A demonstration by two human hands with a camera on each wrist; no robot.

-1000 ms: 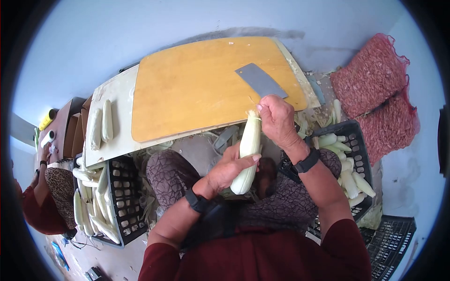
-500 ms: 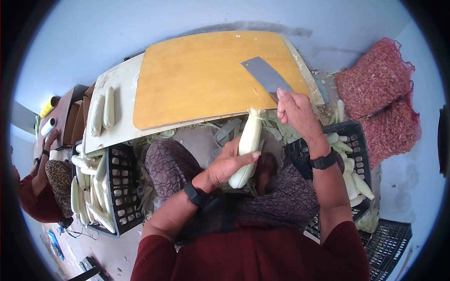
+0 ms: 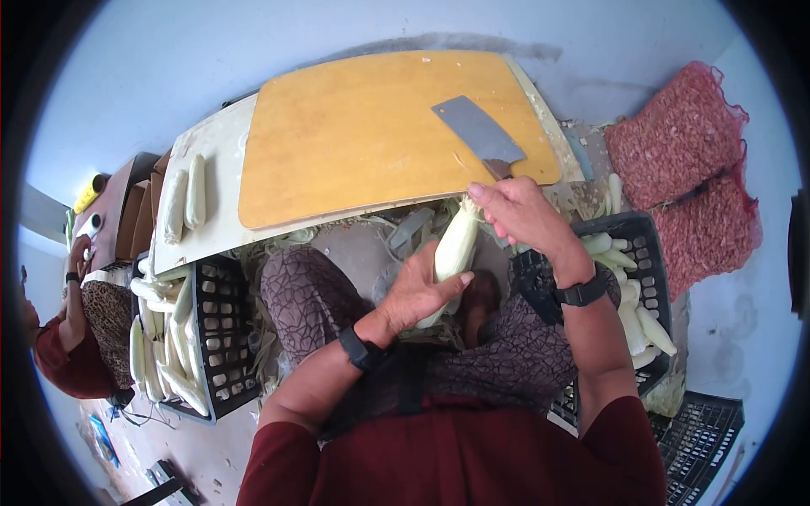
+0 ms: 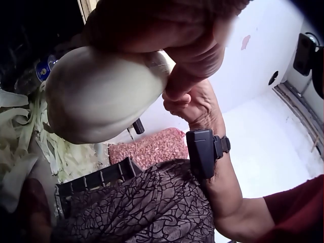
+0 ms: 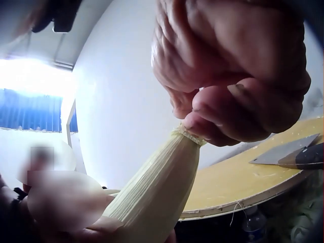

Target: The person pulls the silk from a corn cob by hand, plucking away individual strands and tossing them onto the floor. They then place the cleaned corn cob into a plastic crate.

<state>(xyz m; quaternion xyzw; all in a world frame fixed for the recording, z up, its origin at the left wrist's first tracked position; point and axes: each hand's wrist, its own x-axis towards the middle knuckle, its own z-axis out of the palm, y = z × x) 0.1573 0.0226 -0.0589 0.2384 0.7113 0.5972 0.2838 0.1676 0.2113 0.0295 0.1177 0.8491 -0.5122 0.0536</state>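
Note:
An ear of corn (image 3: 456, 244) in pale green husk tilts upward over the person's lap, its trimmed end near the board's front edge. The left hand (image 3: 415, 287) grips its lower part, with the thumb across the front. At the trimmed end, the right hand (image 3: 527, 218) has curled fingers and pinches the husk edge; in the right wrist view its fingertips (image 5: 210, 129) meet the frayed rim of the corn (image 5: 162, 187). A cleaver (image 3: 478, 128) lies on the yellow board (image 3: 346, 143), its handle just beyond the right hand.
Two ears of corn (image 3: 196, 192) lie on the pale board at left. Black crates with corn stand at left (image 3: 221, 337) and right (image 3: 648, 253). Husk scraps (image 4: 71, 157) litter the floor. Red mesh sacks (image 3: 675, 139) sit at right. Another person (image 3: 76, 346) is at far left.
The right hand left the corn's trimmed end, moved right, then returned to pinch there. The left hand keeps its grip, and the corn has tilted slightly rightward.

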